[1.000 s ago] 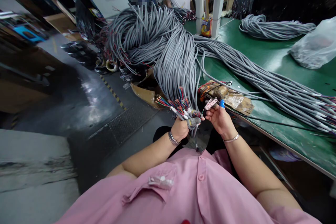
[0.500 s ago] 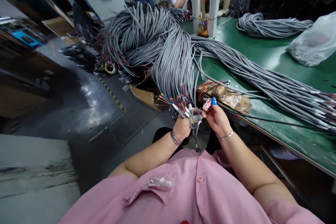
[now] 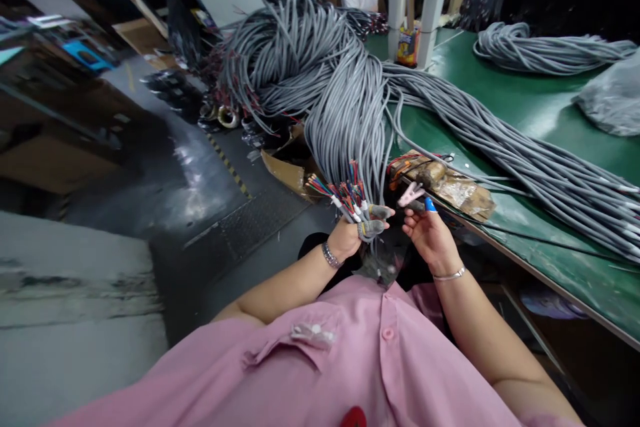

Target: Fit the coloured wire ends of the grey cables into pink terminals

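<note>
The left hand [image 3: 347, 238], its fingers sheathed in grey cots, grips a bundle of grey cables [image 3: 350, 120] whose stripped coloured wire ends [image 3: 345, 195] fan out above it. The right hand [image 3: 430, 233], one finger capped in blue, holds a small pink connector [image 3: 411, 194] just beside them. The cables trail over the green table [image 3: 525, 113].

Both forearms reach forward from the pink-shirted chest, bent at the elbows, wrists banded. The left hand [image 3: 350, 235] is curled closed, thumb on top. The right hand [image 3: 431, 235], just right of it, seems half-closed, fingers pinched.
</note>
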Available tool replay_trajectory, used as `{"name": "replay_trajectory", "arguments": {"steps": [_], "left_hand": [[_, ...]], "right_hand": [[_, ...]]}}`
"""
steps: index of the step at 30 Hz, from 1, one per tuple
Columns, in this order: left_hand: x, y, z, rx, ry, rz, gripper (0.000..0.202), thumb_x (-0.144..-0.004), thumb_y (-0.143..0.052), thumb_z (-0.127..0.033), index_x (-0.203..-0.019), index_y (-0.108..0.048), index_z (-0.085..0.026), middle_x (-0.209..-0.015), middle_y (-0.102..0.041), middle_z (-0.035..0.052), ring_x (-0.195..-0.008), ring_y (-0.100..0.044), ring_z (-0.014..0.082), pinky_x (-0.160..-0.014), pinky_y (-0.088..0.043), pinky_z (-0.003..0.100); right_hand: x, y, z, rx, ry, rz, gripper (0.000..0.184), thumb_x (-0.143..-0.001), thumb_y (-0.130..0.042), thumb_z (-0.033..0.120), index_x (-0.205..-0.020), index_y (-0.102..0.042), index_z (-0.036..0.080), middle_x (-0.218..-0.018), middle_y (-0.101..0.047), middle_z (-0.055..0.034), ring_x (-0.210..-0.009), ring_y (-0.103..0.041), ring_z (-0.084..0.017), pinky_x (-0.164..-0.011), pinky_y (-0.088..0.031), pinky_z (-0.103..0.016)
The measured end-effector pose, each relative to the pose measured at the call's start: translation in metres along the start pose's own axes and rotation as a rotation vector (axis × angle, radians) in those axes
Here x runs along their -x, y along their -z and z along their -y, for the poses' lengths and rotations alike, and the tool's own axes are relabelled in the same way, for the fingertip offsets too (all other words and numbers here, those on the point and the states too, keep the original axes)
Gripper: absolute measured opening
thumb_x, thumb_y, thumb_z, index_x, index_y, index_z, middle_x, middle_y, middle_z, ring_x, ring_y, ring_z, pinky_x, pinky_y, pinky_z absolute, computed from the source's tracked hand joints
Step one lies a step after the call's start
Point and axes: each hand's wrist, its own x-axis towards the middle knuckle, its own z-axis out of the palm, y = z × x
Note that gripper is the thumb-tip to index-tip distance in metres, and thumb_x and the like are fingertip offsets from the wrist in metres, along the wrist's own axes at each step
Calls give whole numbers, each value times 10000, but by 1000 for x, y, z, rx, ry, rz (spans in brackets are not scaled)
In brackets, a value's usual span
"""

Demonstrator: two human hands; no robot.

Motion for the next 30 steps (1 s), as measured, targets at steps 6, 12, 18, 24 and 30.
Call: {"name": "replay_trajectory", "arguments": {"steps": [6, 12, 18, 24, 30], "left_hand": [[2, 9, -8, 35, -13, 26, 497, -572, -826, -192, -1054, -719, -143, -1068, -721, 144, -777, -694, 184, -671, -513, 262], [8, 6, -15, 122, -37, 11, 550, -578, -823, -190, -1110, -691, -138, -1018, -729, 131, -819, -699, 213, -705, -530, 292], [14, -2, -19, 82, -86, -36, 508, -556, -850, -220, -1041, -725, -136, -930, -739, 118, -865, -696, 247, -783, -537, 346], [24, 14, -32, -8, -62, -11, 502, -498, -870, -170, -983, -746, -132, -934, -741, 115, -781, -683, 203, -658, -520, 279], [25, 25, -53, 125, -158, -120, 330, -609, -819, -249, -893, -757, -93, -943, -742, 160, -629, -650, 136, -496, -418, 208]], "right_hand": [[24, -6, -8, 274, 125, 103, 145, -813, -686, 365, -821, -687, 221, -710, -578, 19, -598, -488, -104, -603, -454, -253], [43, -32, -22, 973, 518, 231, 235, -764, -708, 267, -998, -677, 261, -934, -640, -39, -797, -550, -200, -747, -453, -346], [41, -46, -32, 1436, 742, 243, 131, -812, -575, 185, -924, -606, 244, -869, -582, -46, -775, -530, -214, -703, -426, -344], [48, -38, -22, 1409, 824, 227, 216, -863, -489, 181, -1050, -577, 242, -1044, -568, -86, -905, -545, -233, -784, -446, -367], [46, -13, -18, 1338, 814, 120, 177, -910, -471, 254, -1048, -582, 242, -921, -572, -53, -845, -533, -221, -793, -438, -376]]}}
